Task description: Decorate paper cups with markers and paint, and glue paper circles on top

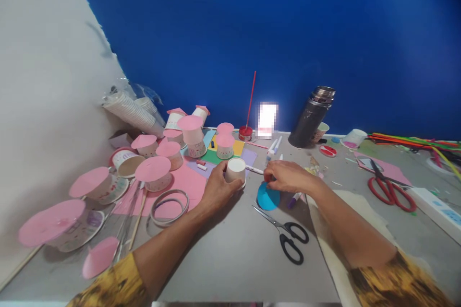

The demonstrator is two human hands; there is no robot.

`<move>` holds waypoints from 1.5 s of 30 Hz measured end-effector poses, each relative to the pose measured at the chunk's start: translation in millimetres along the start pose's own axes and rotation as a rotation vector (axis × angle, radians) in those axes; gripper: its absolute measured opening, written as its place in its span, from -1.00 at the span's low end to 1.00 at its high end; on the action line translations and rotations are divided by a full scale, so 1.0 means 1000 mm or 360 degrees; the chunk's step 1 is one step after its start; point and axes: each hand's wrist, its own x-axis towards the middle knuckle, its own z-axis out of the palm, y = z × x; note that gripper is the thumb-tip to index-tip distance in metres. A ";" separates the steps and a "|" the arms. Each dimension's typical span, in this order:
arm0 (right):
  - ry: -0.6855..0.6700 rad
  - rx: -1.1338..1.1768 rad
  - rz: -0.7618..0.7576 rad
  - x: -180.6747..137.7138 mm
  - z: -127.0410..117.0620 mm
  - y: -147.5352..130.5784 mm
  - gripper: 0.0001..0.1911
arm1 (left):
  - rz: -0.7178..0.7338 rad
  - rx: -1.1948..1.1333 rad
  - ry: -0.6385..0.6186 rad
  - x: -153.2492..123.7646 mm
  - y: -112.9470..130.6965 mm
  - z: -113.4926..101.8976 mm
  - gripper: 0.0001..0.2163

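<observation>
My left hand (218,188) is wrapped round an upturned white paper cup (236,171) standing on the grey table (234,254). My right hand (286,176) is closed in a pinch just right of the cup, holding a small red thing I cannot make out. A blue paper circle (268,198) lies under that hand. A white marker (255,170) lies between the cup and my right hand.
Black-handled scissors (286,232) lie near the front. Several upturned cups with pink paper tops (154,172) crowd the left, by a stack of cups (131,111) and a tape ring (169,206). A dark flask (311,117), red scissors (387,188) and pipe cleaners (414,143) lie right.
</observation>
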 end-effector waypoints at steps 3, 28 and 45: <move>0.0351 0.0060 0.0087 0.006 0.003 0.005 -0.90 | 0.0036 -0.0054 -0.0010 -0.001 0.001 -0.001 -0.61; 0.1619 0.0149 -0.0654 0.015 0.039 -0.024 -0.71 | 0.0148 -0.0173 -0.0054 -0.005 -0.002 0.000 -0.20; 0.0874 0.1413 -0.0320 0.015 0.029 -0.017 -0.47 | 0.0147 -0.0102 -0.0179 -0.011 0.004 -0.001 -0.20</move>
